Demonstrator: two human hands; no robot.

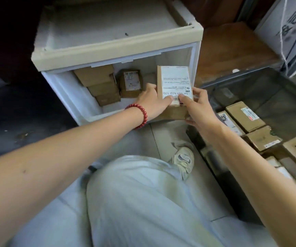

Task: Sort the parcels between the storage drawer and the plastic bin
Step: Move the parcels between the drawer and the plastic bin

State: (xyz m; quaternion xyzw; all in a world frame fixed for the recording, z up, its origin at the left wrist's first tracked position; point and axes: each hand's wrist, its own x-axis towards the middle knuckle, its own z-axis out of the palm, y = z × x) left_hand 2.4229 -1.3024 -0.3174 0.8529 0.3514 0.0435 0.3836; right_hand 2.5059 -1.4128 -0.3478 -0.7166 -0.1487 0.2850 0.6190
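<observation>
Left hand [151, 102] and right hand [198, 107] both clasp one labelled parcel [174, 86] — thumbs on its label, fingers round its sides — at the front right of the open drawer [90, 111]. Other parcels [99, 84] lie inside at left. Plastic bin [236, 81] to the right — more boxes [245, 118] inside.

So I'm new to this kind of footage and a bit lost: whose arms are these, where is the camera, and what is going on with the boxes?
The camera sits on a person's head, looking down, so the arms are their own. Both hands, the left hand with a red bead bracelet and the right hand, grip one labelled parcel at the front of the open white storage drawer. Several more cardboard boxes lie inside it. To the right stands a clear plastic bin holding other parcels. Below are the person's knee and shoe.
</observation>
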